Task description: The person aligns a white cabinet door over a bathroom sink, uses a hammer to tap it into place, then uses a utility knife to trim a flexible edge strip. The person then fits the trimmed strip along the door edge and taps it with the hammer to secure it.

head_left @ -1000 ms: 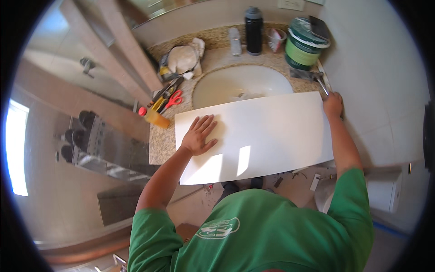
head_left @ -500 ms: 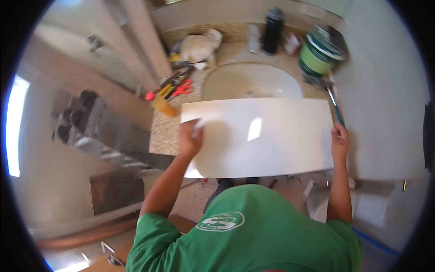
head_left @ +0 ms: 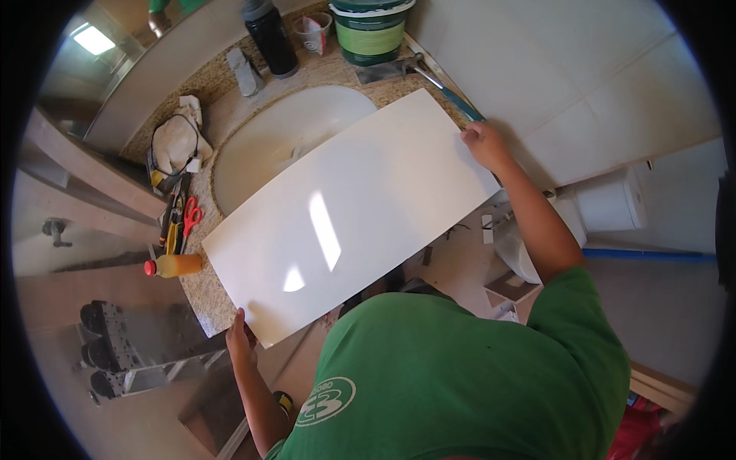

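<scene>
A large white glossy rectangular tile [head_left: 368, 199] lies tilted across the counter's front, covering part of the oval sink basin [head_left: 238, 161]. My left hand [head_left: 242, 341] grips its near left end, thumb along the edge and the other fingers partly hidden beneath. At the far right end, my right hand [head_left: 484, 146] is closed around the tile's edge. Close to that hand lies a tool with a metal shaft and a green handle [head_left: 464, 106]. Light reflects in bright patches on the tile.
Left of the basin are red-handled scissors [head_left: 192, 217], pliers-like tools, a bottle of orange liquid [head_left: 176, 265] and a pale cloth [head_left: 175, 144]. Behind stand a dark bottle [head_left: 271, 40], a cup [head_left: 313, 32] and a green bucket [head_left: 370, 34]. A toilet [head_left: 606, 203] stands right.
My view has turned, and the tile now slants upward to the right. My left hand has moved from the tile's upper left part to its near left end. The right hand keeps its end.
</scene>
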Demonstrator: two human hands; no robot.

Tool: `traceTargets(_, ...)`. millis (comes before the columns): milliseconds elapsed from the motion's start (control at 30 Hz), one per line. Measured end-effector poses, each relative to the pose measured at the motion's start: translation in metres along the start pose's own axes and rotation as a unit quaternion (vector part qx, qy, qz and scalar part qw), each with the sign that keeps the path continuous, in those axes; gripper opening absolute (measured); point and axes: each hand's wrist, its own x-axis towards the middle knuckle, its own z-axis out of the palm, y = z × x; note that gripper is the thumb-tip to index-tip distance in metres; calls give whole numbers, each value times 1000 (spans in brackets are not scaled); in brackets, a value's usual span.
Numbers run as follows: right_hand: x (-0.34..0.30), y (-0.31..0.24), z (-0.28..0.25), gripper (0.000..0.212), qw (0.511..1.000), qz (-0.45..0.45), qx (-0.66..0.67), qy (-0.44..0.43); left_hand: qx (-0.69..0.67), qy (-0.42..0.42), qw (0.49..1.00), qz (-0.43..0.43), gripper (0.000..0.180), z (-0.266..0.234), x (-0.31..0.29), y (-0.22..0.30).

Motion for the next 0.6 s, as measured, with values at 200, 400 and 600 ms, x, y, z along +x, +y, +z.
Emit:
traceTargets(200,-51,-3,-21,31,991,59,86,-84,-103,-109,989,10,21,-8,-11,-15)
traceTargets(400,-46,16,-29,29,996,43,-40,-62,-120,-114,986,9,18,1,-2,-23)
traceTargets(600,-25,18,-9,41,991,44,-59,-108,-41,-134,990,-1,29,-9,-4,-33)
